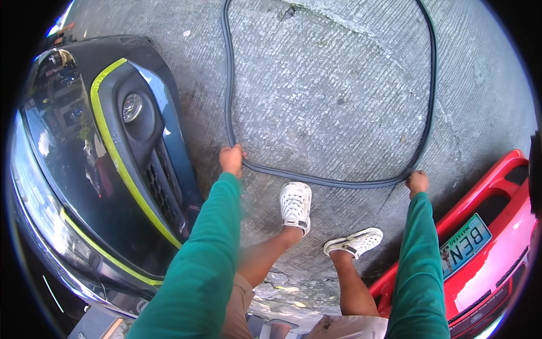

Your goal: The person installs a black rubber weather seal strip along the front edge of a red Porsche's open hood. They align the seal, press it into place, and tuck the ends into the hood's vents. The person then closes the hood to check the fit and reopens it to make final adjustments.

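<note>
A long dark grey rubber strip (324, 181), like a car door seal, forms a wide loop whose far end runs out of the top of the picture. My left hand (232, 159) is closed around it at the near left bend. At the near right bend my right hand (417, 182) grips the same strip. Between the two hands the strip sags slightly toward me, in front of my white clogs (295, 206). Whether the loop touches the ground everywhere, I cannot tell.
At the left stands a dark car's front end (73, 147) with yellow-green trim and a round fog lamp (132, 107). A red car bumper (497, 226) with a licence plate (466, 246) is close on the right. Rough grooved concrete (333, 85) lies underfoot.
</note>
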A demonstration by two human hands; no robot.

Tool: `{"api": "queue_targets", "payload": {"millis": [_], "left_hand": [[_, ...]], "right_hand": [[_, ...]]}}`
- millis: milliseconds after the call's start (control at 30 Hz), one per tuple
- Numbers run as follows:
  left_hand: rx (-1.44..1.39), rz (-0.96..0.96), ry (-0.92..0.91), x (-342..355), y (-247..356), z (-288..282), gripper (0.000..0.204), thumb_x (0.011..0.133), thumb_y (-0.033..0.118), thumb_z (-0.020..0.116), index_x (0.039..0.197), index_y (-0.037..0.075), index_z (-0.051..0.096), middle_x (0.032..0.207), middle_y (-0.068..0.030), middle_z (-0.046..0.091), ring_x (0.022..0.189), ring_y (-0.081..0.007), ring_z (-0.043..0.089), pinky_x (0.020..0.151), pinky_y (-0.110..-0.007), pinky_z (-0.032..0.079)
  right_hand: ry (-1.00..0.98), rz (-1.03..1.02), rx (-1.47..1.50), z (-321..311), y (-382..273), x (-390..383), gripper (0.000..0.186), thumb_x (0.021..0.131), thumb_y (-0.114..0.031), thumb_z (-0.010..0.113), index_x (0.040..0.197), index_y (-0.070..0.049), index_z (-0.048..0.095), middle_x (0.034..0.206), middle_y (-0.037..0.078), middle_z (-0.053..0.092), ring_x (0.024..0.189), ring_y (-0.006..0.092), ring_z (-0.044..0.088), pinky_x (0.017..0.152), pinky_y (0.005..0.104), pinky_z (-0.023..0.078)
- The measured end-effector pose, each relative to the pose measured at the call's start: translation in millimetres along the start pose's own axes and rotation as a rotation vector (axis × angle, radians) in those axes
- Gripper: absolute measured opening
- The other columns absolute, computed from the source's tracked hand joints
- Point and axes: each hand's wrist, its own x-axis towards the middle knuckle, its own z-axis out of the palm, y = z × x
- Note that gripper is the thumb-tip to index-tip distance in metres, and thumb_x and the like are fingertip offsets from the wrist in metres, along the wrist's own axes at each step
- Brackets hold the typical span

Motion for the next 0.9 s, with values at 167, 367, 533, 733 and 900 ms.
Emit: {"api": "queue_targets", "payload": {"millis": [167,367,533,733,900], "left_hand": [[-0.172,0.241,-0.188,-96.8,66.3,-91.7,0.024,0.093,0.004,0.064,0.117,0.003,0.061,0.084,-0.0030,0.060,0.059,-0.0106,0.053,0.054,-0.029,0.047],[-0.485,0.445,-0.226,-252.5,246.1,-180.8,0.023,0.098,0.000,0.060,0.120,0.005,0.061,0.080,0.0035,0.053,0.058,-0.0048,0.044,0.051,-0.024,0.039],[-0.549,0.713,-0.202,-378.3,383.5,-287.1,0.025,0.098,0.004,0.062,0.123,0.005,0.063,0.075,0.0048,0.049,0.059,-0.0039,0.042,0.052,-0.024,0.037],[-0.595,0.918,-0.318,-530.5,514.0,-407.4,0.025,0.100,0.007,0.060,0.124,0.002,0.064,0.070,0.0047,0.044,0.056,-0.0033,0.039,0.050,-0.022,0.035],[-0.524,1.161,-0.337,-648.5,581.0,-497.0,0.028,0.101,0.010,0.062,0.126,-0.001,0.065,0.070,0.0048,0.044,0.057,-0.0031,0.038,0.051,-0.022,0.034]], "right_hand": [[-0.305,0.114,0.401,4.8,-25.0,-107.2,0.017,0.102,-0.033,0.062,0.110,-0.019,0.058,0.090,0.000,0.062,0.077,0.0172,0.061,0.068,0.0363,0.049],[-0.367,0.059,0.360,-55.6,-65.6,-206.4,0.017,0.101,-0.037,0.065,0.105,-0.021,0.060,0.090,-0.001,0.059,0.077,0.0170,0.058,0.072,0.0386,0.051],[-0.452,0.039,0.517,-117.4,-95.8,-307.4,0.017,0.105,-0.031,0.062,0.107,-0.013,0.062,0.088,0.002,0.063,0.076,0.0184,0.065,0.070,0.0403,0.059],[-0.620,0.055,0.558,-217.3,-118.8,-442.0,0.017,0.105,-0.025,0.062,0.111,-0.009,0.058,0.094,0.011,0.070,0.082,0.0258,0.071,0.080,0.0464,0.062],[-0.896,0.148,0.592,-265.4,-101.7,-544.3,0.022,0.104,-0.025,0.063,0.108,-0.004,0.063,0.097,0.012,0.071,0.089,0.0273,0.071,0.088,0.0468,0.062]]}}
